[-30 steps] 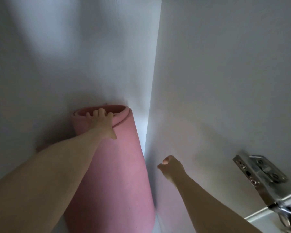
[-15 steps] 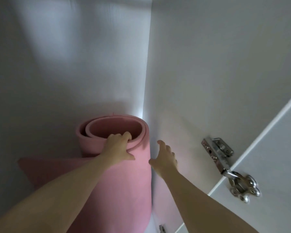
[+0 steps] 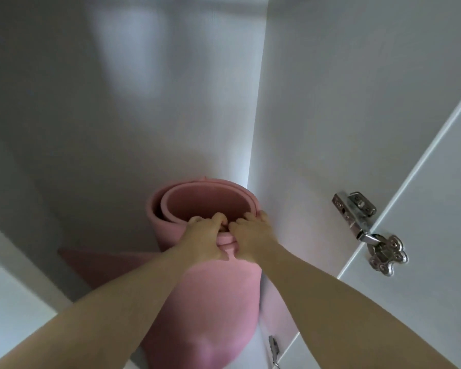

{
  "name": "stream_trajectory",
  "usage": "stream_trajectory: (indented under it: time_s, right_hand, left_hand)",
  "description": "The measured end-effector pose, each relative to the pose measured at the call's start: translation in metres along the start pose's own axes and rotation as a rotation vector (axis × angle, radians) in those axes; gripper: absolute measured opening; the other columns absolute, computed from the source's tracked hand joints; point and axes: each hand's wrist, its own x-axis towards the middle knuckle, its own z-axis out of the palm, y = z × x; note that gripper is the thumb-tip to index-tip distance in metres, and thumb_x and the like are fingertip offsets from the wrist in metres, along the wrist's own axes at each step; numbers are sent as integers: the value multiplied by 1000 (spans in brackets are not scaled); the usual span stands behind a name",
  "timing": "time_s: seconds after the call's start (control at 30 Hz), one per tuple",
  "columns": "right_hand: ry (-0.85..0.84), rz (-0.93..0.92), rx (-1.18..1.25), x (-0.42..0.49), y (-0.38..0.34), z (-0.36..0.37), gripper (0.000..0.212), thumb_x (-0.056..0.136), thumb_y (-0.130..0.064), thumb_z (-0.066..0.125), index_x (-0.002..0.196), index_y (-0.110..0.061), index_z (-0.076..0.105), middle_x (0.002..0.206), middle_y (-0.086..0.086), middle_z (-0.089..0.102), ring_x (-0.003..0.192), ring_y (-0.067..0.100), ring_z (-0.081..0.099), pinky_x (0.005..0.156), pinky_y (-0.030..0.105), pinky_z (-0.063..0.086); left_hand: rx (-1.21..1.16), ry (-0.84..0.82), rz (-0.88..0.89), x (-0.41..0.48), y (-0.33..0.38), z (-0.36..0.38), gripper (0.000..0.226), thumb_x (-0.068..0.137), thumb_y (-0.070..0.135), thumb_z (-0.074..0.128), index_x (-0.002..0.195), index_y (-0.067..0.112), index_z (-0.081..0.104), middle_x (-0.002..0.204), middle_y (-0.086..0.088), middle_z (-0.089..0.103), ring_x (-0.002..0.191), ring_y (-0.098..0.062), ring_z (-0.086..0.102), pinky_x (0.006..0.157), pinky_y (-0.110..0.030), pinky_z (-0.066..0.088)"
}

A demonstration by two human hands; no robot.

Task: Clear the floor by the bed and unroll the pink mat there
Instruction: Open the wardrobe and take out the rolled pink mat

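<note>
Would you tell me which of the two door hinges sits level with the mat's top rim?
The large shiny hinge just right of the right hand gripping the mat. The other hinge is small and far lower, by the picture's bottom edge.

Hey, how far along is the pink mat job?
Early. The cupboard door is open. The left hand and right hand grip the top rim of the pink mat, rolled and upright inside. Carrying it out and unrolling remain; the bedside floor is unseen.
</note>
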Motion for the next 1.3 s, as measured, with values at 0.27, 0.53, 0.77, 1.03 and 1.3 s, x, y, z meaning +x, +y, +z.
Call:
stream_trajectory:
  time_s: [0.27,0.53,0.77,1.03,1.3]
  right_hand:
    - [-110,301,-35,-13,38,5,45,84,-23,51,128,-30,46,126,1,57,124,26,46,116,47,10]
    - [-151,328,11,-13,42,17,44,85,-21,50,127,-33,50,128,4,50,121,26,48,117,45,16]
    - [-357,245,105,-19,47,12,69,67,-44,73,130,-46,44,128,-2,44,123,26,50,108,63,13]
    - [-370,129,43,-27,54,2,56,77,-13,57,125,-43,52,123,-8,58,127,24,47,107,65,9]
    - [-415,62,42,-22,43,-3,66,84,2,49,134,-40,49,133,-3,55,132,28,42,110,66,-1]
  left_hand:
    - [253,432,-266,-29,-29,20,113,35,51,88,137,28,44,139,-8,47,124,-29,44,100,-53,39]
    - [-542,9,-831,-5,-41,20,62,83,28,62,141,19,40,143,-18,42,128,-34,42,107,-40,37]
    - [-891,264,-1072,2,-84,35,55,89,19,57,141,15,39,139,-16,47,116,-39,53,93,-52,49]
    - [-1000,475,-821,31,-66,10,53,86,-8,38,125,21,58,127,-12,58,106,-36,61,77,-41,55]
    - [-918,113,-518,55,-31,-44,53,89,44,56,137,23,47,139,-6,49,114,-28,54,87,-39,47]
